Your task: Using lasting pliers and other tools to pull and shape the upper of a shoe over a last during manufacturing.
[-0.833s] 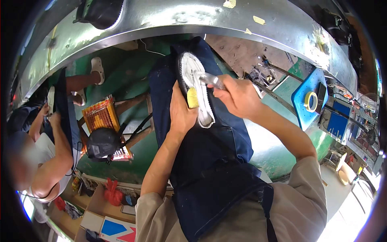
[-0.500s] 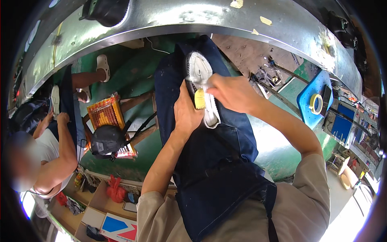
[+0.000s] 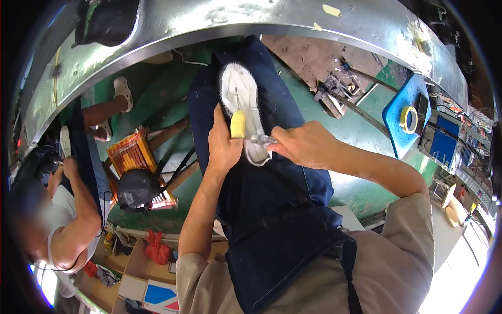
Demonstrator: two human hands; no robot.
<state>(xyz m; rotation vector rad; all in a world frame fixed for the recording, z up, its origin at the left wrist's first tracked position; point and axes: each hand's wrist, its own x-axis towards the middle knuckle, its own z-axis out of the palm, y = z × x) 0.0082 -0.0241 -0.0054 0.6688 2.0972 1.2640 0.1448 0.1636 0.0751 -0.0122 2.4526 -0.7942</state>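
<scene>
A shoe upper [image 3: 238, 86] lies bottom-up on my dark blue apron [image 3: 285, 112], its toe pointing away from me. Its underside is white, with a ragged fringe round the edge and a thin black rim. My left hand [image 3: 224, 149] grips its left side. The left thumb, wrapped in a yellow cover [image 3: 238, 124], presses on the white underside near the middle. In the closed fingers of my right hand [image 3: 306, 145] is a small metal tool [image 3: 261, 139], its tip at the shoe's heel part. The fingers hide most of the tool, so its exact kind does not show.
A metal bench [image 3: 219, 23] curves across the far side, bearing a black object [image 3: 107, 23]. On the right stands a blue perforated board [image 3: 400, 128] with a roll of tape [image 3: 409, 119]. Another person [image 3: 73, 220] sits at left, beside an orange rack [image 3: 128, 153] and a black machine [image 3: 138, 189].
My right hand and the tool have moved from the shoe's middle toward its heel, nearer me. The shoe has turned so more of its underside faces up.
</scene>
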